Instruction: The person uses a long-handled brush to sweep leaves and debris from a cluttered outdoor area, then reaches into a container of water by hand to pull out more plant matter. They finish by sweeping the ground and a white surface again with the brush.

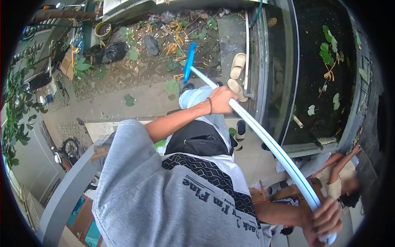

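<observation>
Grey paving (108,103), littered soil (119,73), dark basin (307,80), left hand (222,100) and right hand (328,218), fingers curled around pole (275,147)

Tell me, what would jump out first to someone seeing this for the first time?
Probably the long white, blue-striped pole slanting from upper middle to lower right, with a bright blue head at its upper end. The left hand grips it near the picture's centre, the right hand near its lower end. Next might come the dark framed basin at upper right, dotted with green leaves.
</observation>
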Motion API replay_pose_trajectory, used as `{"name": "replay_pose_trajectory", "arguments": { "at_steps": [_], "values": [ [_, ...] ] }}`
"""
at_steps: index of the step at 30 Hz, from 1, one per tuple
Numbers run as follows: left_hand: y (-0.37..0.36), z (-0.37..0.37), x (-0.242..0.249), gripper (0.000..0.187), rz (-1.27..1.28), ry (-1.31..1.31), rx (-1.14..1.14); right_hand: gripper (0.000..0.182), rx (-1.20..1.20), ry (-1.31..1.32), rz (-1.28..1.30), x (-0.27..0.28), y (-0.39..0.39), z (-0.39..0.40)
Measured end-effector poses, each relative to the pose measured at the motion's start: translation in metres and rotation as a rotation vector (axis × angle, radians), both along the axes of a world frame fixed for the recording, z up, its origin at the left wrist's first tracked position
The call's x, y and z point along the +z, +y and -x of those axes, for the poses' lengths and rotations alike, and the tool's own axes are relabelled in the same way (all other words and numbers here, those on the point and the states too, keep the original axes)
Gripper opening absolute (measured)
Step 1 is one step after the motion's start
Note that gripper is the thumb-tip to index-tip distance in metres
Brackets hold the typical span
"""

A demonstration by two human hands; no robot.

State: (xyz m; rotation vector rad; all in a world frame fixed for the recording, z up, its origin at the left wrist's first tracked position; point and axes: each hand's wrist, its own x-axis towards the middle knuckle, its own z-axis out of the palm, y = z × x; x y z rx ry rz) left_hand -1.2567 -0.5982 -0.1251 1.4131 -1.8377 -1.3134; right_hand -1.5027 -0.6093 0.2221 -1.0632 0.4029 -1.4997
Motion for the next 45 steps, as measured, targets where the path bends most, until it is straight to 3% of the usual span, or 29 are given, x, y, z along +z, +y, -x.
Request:
{"name": "replay_pose_trajectory", "arguments": {
  "at_steps": [3, 6, 7, 9, 10, 12, 14, 15, 16, 18, 20, 24, 26, 28, 30, 32, 35, 36, 38, 41, 45],
  "values": [
    [-0.041, 0.033, 0.023, 0.031, 0.339, 0.143, 0.171, 0.026, 0.023, 0.073, 0.308, 0.036, -0.006, -0.035],
    [-0.105, 0.045, 0.018, 0.027, 0.574, 0.103, 0.31, 0.024, 0.288, 0.19, 0.41, 0.032, -0.022, -0.038],
    [-0.129, 0.041, 0.008, 0.026, 0.542, 0.085, 0.306, 0.024, 0.292, 0.191, 0.421, 0.015, -0.022, -0.036],
    [-0.175, 0.03, -0.041, 0.027, 0.485, -0.055, 0.277, 0.02, -0.097, 0.524, 0.268, -0.045, -0.013, -0.032],
    [-0.183, 0.019, -0.057, 0.03, 0.359, -0.183, 0.21, 0.021, -0.185, 0.557, 0.106, -0.067, -0.02, -0.063],
    [-0.178, -0.003, -0.105, 0.028, 0.137, -0.268, 0.136, 0.024, -0.223, 0.456, -0.016, -0.109, -0.027, -0.082],
    [-0.167, -0.028, -0.133, 0.022, 0.216, -0.369, 0.042, 0.023, -0.178, 0.348, -0.044, -0.12, -0.03, -0.073],
    [-0.15, -0.043, -0.124, 0.02, 0.22, -0.371, -0.013, 0.024, -0.177, 0.29, -0.102, -0.121, -0.031, -0.067],
    [-0.134, -0.052, -0.109, 0.018, 0.015, -0.425, -0.05, 0.025, -0.179, 0.233, -0.168, -0.121, -0.03, -0.06],
    [-0.097, -0.074, -0.104, 0.02, -0.111, -0.464, -0.22, 0.024, -0.194, 0.169, -0.366, -0.123, -0.028, -0.043],
    [-0.065, -0.083, -0.095, 0.026, -0.257, -0.557, -0.429, 0.022, -0.226, 0.195, -0.396, -0.12, -0.018, -0.028],
    [-0.046, -0.065, -0.019, 0.024, -0.287, -0.33, -0.672, 0.027, -0.084, -0.036, -0.213, -0.072, 0.01, 0.013],
    [-0.058, -0.042, 0.005, 0.02, -0.142, -0.208, -0.602, 0.028, -0.157, -0.111, -0.138, -0.029, 0.026, 0.016],
    [-0.082, -0.028, 0.033, 0.021, 0.03, -0.034, -0.43, 0.033, -0.067, -0.036, 0.0, -0.004, 0.034, 0.009],
    [-0.112, -0.016, 0.014, 0.02, 0.164, 0.014, -0.238, 0.033, -0.172, 0.139, 0.012, -0.005, 0.046, -0.002],
    [-0.145, 0.0, -0.043, 0.02, 0.505, -0.065, -0.002, 0.03, -0.412, 0.331, 0.008, -0.045, 0.043, -0.044],
    [-0.166, -0.024, -0.136, 0.018, 0.284, -0.236, 0.061, 0.021, -0.29, 0.668, 0.022, -0.126, 0.026, -0.116],
    [-0.159, -0.036, -0.137, 0.015, 0.142, -0.324, -0.051, 0.022, -0.266, 0.619, -0.003, -0.141, 0.03, -0.124],
    [-0.126, -0.033, -0.148, 0.016, 0.195, -0.161, 0.072, 0.024, -0.22, 0.601, 0.002, -0.126, 0.037, -0.13],
    [-0.059, -0.033, -0.128, 0.012, 0.107, -0.158, 0.154, 0.025, -0.076, 0.436, -0.091, -0.098, 0.025, -0.109],
    [-0.02, -0.039, -0.097, 0.013, 0.045, -0.258, -0.034, 0.031, -0.077, 0.278, -0.162, -0.072, 0.001, -0.056]
  ]
}}
